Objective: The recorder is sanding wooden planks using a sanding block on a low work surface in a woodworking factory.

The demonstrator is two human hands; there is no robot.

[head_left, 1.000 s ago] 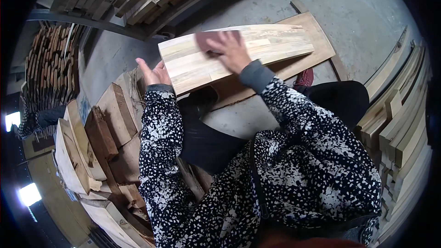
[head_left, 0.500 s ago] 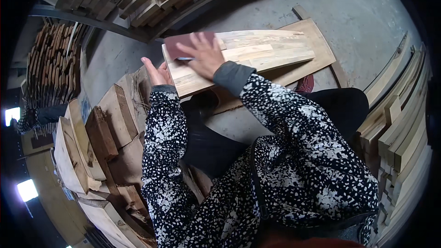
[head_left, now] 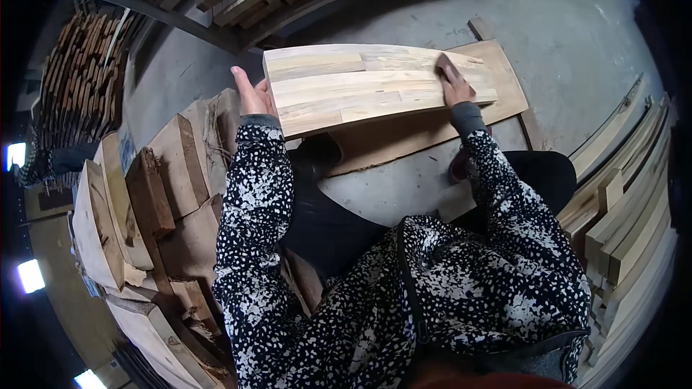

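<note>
A pale wooden board made of glued strips lies aslant in front of me, its left end raised. My left hand holds that end, thumb stretched upward and the fingers partly hidden by the board's edge. Near the board's right end, my right hand presses a reddish-brown sheet of sandpaper on the top face. The fingers lie over the sheet and hide part of it. Beneath is a wider flat plank, which the pale board partly covers.
Rough wood offcuts are piled at my left, with a stack of thin slats farther back. Long boards stand stacked at my right. A wheeled metal rack loaded with timber stands ahead on the concrete floor.
My right hand has moved with the sandpaper from the board's left end to its right end. The left hand stays at the left end.
</note>
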